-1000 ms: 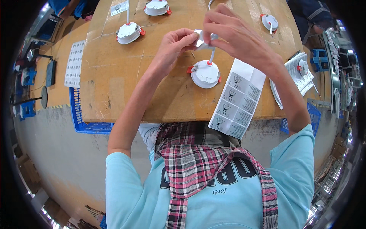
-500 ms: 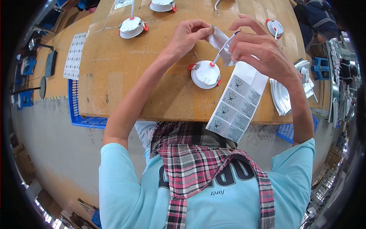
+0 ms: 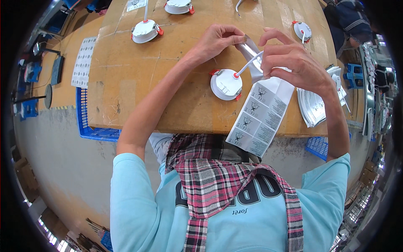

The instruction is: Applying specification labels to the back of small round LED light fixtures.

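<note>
A white round downlight with red-ended spring clips lies on the table, its white cable rising toward my right hand. Between my hands stretches a shiny pale sticker label, crossing the cable. Thumb and finger of my left hand pinch the label's upper end. My right hand is closed with curled fingers at its lower end and beside the cable tip; the exact grip is partly hidden. Below my right hand, a sheet of printed stickers hangs over the table's front edge.
More downlights, one of them at the back left and another at the back right, stand on the brown table. Stacked white sheets lie at the right. A blue crate sits by the left edge. Another person is at the far right.
Both hands have shifted slightly to the right with the label. The cable now leans further right, and the downlight has turned and tilted a little.
</note>
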The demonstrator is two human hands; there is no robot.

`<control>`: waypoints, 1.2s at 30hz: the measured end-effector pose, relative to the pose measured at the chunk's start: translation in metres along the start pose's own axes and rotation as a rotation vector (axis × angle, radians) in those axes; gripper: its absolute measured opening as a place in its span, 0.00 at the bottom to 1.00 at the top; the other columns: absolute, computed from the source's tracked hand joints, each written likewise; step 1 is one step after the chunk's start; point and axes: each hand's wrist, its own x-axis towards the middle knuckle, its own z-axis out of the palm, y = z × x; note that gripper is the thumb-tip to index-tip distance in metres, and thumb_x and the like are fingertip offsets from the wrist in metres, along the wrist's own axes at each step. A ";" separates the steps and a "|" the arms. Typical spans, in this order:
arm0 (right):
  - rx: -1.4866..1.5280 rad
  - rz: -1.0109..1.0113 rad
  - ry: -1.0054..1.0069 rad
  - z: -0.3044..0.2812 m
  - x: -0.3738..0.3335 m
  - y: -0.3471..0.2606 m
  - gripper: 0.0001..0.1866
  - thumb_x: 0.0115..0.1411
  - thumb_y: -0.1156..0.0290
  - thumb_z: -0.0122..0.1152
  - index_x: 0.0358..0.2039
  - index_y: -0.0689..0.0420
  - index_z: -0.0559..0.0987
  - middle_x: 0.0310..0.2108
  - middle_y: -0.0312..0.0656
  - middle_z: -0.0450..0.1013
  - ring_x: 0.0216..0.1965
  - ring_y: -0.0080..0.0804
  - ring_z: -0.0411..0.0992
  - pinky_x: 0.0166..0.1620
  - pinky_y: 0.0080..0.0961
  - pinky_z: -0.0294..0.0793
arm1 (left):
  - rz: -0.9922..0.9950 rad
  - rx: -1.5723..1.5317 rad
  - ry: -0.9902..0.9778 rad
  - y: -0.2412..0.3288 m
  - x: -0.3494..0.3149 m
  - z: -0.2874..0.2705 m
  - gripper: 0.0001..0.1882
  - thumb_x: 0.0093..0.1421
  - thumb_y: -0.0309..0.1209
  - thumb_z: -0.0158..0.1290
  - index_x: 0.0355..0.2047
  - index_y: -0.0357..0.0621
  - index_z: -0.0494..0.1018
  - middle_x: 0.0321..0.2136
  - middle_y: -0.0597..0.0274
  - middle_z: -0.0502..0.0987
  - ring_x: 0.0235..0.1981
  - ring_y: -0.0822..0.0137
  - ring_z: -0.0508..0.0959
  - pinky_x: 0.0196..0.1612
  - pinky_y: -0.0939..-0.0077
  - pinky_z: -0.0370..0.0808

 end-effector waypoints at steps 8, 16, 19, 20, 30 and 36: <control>0.081 0.115 0.031 0.004 -0.006 0.000 0.06 0.49 0.78 0.64 0.26 0.55 0.76 0.34 0.36 0.70 0.45 0.33 0.67 0.49 0.31 0.69 | -0.052 -0.123 -0.031 0.008 -0.007 0.002 0.12 0.59 0.36 0.54 0.36 0.39 0.77 0.28 0.67 0.77 0.32 0.77 0.75 0.40 0.82 0.71; 0.095 0.090 0.098 0.006 -0.007 -0.007 0.07 0.48 0.78 0.64 0.26 0.55 0.74 0.34 0.35 0.70 0.47 0.34 0.66 0.47 0.30 0.69 | -0.197 -0.656 -0.282 0.014 -0.022 -0.014 0.30 0.63 0.46 0.45 0.56 0.34 0.62 0.48 0.56 0.72 0.51 0.68 0.70 0.58 0.70 0.63; -0.005 0.054 0.129 0.008 -0.007 -0.011 0.09 0.46 0.78 0.65 0.26 0.55 0.74 0.35 0.33 0.70 0.50 0.36 0.64 0.48 0.31 0.69 | -0.213 -0.966 -0.411 0.006 -0.024 -0.014 0.35 0.62 0.52 0.43 0.58 0.33 0.59 0.51 0.51 0.70 0.55 0.64 0.67 0.62 0.67 0.60; -0.004 0.053 0.128 0.009 -0.007 -0.010 0.09 0.46 0.78 0.65 0.26 0.55 0.74 0.35 0.33 0.70 0.50 0.36 0.64 0.48 0.31 0.69 | -0.214 -0.966 -0.410 0.006 -0.025 -0.013 0.35 0.62 0.52 0.43 0.58 0.33 0.59 0.51 0.51 0.70 0.55 0.64 0.67 0.62 0.67 0.60; -0.202 0.100 0.144 0.011 -0.009 -0.019 0.10 0.43 0.78 0.65 0.29 0.55 0.76 0.45 0.34 0.67 0.55 0.40 0.59 0.57 0.37 0.63 | -0.368 -0.476 -0.251 0.017 -0.029 0.005 0.21 0.58 0.36 0.56 0.48 0.36 0.69 0.40 0.59 0.76 0.41 0.72 0.77 0.48 0.77 0.75; -0.372 0.102 0.176 0.014 -0.009 -0.030 0.21 0.41 0.81 0.62 0.40 0.52 0.77 0.50 0.36 0.64 0.56 0.38 0.58 0.60 0.39 0.60 | -0.348 -0.601 -0.130 0.019 -0.032 0.008 0.14 0.59 0.33 0.55 0.43 0.37 0.72 0.36 0.62 0.77 0.37 0.73 0.78 0.45 0.76 0.76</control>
